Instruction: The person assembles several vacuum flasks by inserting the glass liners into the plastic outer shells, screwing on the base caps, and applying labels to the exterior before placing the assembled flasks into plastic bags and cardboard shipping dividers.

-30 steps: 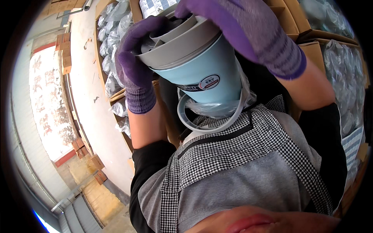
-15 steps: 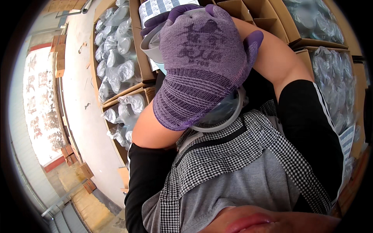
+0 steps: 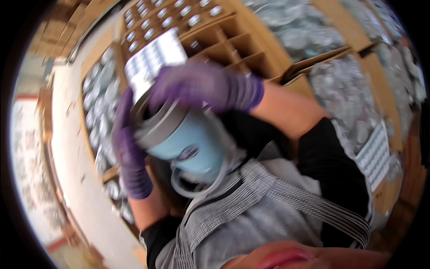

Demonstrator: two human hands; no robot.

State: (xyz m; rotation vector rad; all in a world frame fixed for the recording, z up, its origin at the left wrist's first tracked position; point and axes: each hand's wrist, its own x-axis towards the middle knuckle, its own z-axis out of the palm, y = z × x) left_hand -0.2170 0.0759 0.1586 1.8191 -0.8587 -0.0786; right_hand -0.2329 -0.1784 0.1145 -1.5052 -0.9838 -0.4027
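Observation:
A light blue mug (image 3: 195,143) with a grey rim and a large grey handle (image 3: 210,190) tilts in front of my chest, its mouth toward the upper left. A small oval sticker marks its side, and clear plastic film clings near its base. My left hand (image 3: 126,139), in a purple knit glove, lies along the left side of the rim with its fingers stretched upward. My right hand (image 3: 197,85), gloved alike and smeared by motion, curls over the rim from above. The inside of the mug is mostly hidden behind the right fingers.
A white sheet of printed labels (image 3: 154,56) lies on a cardboard carton with dividers (image 3: 239,54). Cartons of plastic-wrapped items stand at the left (image 3: 102,112) and right (image 3: 342,98). Another label sheet (image 3: 375,154) leans at the right.
My left hand has drawn back from over the mug to its left side. The mug is now uncovered. My right hand shows over the rim, and the view has shifted.

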